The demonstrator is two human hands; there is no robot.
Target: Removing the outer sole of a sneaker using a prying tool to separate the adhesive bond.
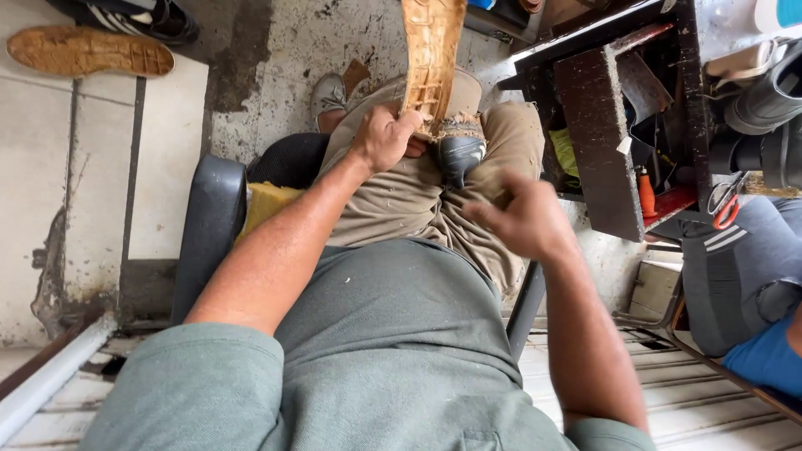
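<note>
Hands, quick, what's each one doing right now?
Left hand: closed, gripping the tan shoe sole on the lap.
Right hand: fingers curled over the thigh; what it holds cannot be told.

Shoe sole (pixel 431 50): tan-orange, ridged grid pattern. Second sole (pixel 88 52) on floor: same tan, waffle tread. Trousers (pixel 401 200): khaki, pale flecks. Shirt (pixel 376 351): grey-green, plain. Stool cushion (pixel 263 205): yellow. Toolbox (pixel 606 142): dark brown. Scissors (pixel 725 210): red handles. Neighbour's trousers (pixel 735 267): grey, white stripes.

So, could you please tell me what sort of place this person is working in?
Probably a small shoe-repair workshop. The left hand holds a tan shoe sole upright over the lap, another loose sole lies on the stained floor, and a worn wooden tool box stands alongside.
</note>
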